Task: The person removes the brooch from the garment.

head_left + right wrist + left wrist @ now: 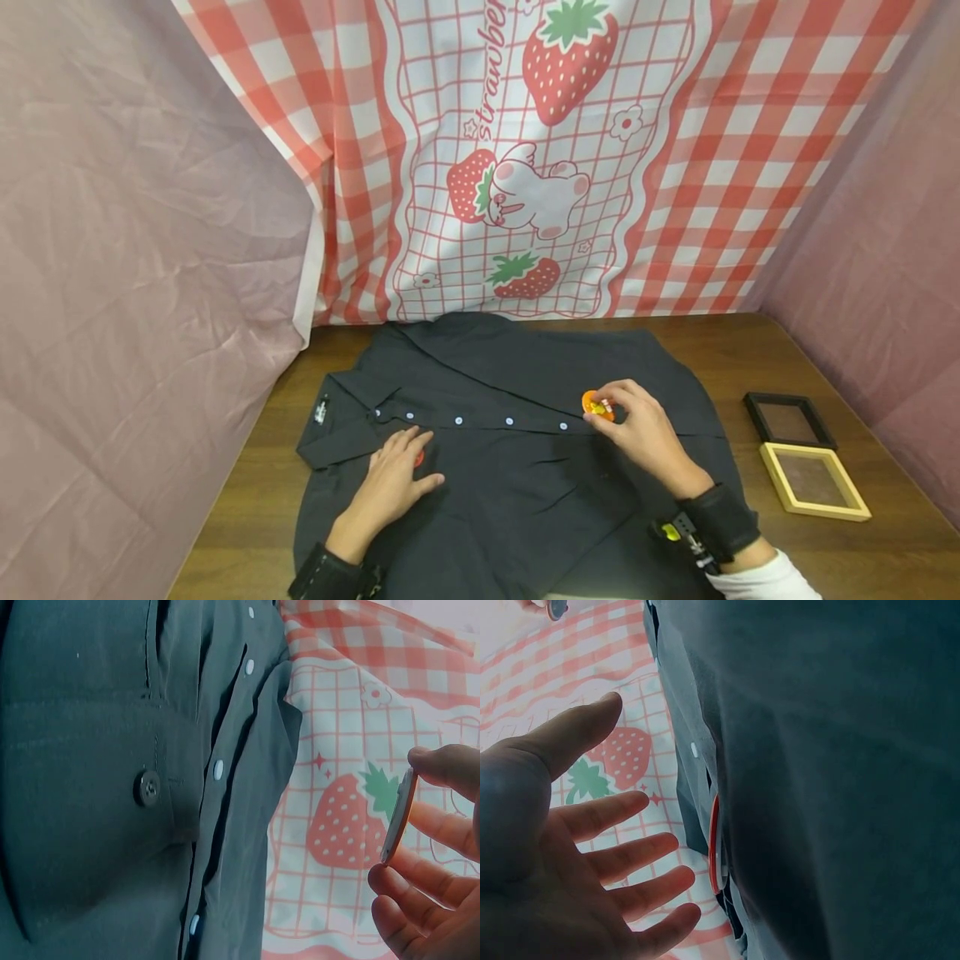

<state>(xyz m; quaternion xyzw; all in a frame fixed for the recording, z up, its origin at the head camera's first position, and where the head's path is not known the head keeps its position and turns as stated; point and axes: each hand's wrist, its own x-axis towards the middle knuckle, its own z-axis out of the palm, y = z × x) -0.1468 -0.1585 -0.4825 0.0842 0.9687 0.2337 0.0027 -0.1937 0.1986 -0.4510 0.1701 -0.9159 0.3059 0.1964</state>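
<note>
A dark button-up shirt (pixel 517 492) lies spread out, its collar to the left and a row of pale buttons across it. My right hand (pixel 643 429) pinches a round orange badge (pixel 592 405) above the shirt. The right wrist view shows this badge edge-on, between thumb and fingertips, with its pale back visible. Over the shirt's left part is my left hand (pixel 390 483), fingers spread and nothing held. Beside those fingers a red-rimmed badge (pixel 715 847) lies on the shirt; the hand mostly hides it in the head view.
On the wooden table (pixel 240 508), to the right of the shirt, lie a black frame (pixel 761 417) and a pale yellow frame (pixel 787 496), edges close together. A strawberry-print checked cloth (pixel 675 167) hangs behind. Pinkish curtains (pixel 150 250) stand on both sides.
</note>
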